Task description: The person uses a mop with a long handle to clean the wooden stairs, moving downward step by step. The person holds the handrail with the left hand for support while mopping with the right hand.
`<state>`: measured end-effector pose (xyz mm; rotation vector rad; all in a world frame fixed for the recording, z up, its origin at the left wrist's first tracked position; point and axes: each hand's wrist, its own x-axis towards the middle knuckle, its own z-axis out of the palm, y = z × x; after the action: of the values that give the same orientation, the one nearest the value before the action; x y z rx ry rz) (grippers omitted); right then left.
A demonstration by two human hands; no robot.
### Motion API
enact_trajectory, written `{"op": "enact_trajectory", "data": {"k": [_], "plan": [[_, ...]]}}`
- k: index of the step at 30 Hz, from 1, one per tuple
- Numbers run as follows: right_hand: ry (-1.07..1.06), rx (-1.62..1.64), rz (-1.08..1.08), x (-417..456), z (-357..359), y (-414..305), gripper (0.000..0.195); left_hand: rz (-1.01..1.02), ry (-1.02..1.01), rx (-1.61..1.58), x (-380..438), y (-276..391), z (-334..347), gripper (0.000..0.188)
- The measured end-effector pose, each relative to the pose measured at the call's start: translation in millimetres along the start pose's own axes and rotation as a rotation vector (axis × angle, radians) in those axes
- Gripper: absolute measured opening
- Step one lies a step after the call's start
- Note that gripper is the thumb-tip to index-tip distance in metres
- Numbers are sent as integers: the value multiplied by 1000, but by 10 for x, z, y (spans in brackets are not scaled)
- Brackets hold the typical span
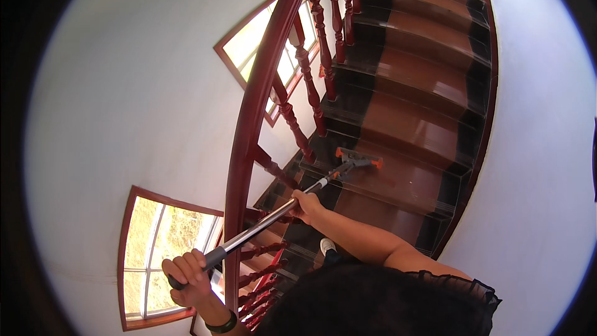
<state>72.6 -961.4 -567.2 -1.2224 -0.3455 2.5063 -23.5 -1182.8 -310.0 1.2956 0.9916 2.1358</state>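
A mop with a metal pole (261,225) slants from the lower left up to the middle of the view. Its grey and orange head (359,159) rests on a polished stair tread (396,172). My left hand (188,276), with a dark bangle at the wrist, is closed around the grey grip (215,258) at the pole's upper end. Farther down, my right hand (306,206) grips the metal pole, its arm reaching in from the lower right. The mop head's underside is hidden.
Brown and black stairs (419,74) climb towards the top right beside a white wall (522,149). A dark red wooden handrail (249,102) with turned balusters (303,60) runs along the left, under the pole. A white shoe (327,245) stands on the stairs. Two framed windows lie beyond the railing.
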Motion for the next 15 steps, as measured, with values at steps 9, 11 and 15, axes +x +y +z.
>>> {"op": "enact_trajectory", "data": {"k": [9, 11, 15], "plan": [[58, -64, 9, 1155, -9, -554, 12, -84, -59, 35, 381, -938, 73, 29], [15, 7, -2, 1176, -87, -444, 11, -100, -1, 68, 292, -914, 101, 25], [11, 60, -14, 835, -71, -167, 10, -58, -33, 225, 266, -569, 266, 23]]}}
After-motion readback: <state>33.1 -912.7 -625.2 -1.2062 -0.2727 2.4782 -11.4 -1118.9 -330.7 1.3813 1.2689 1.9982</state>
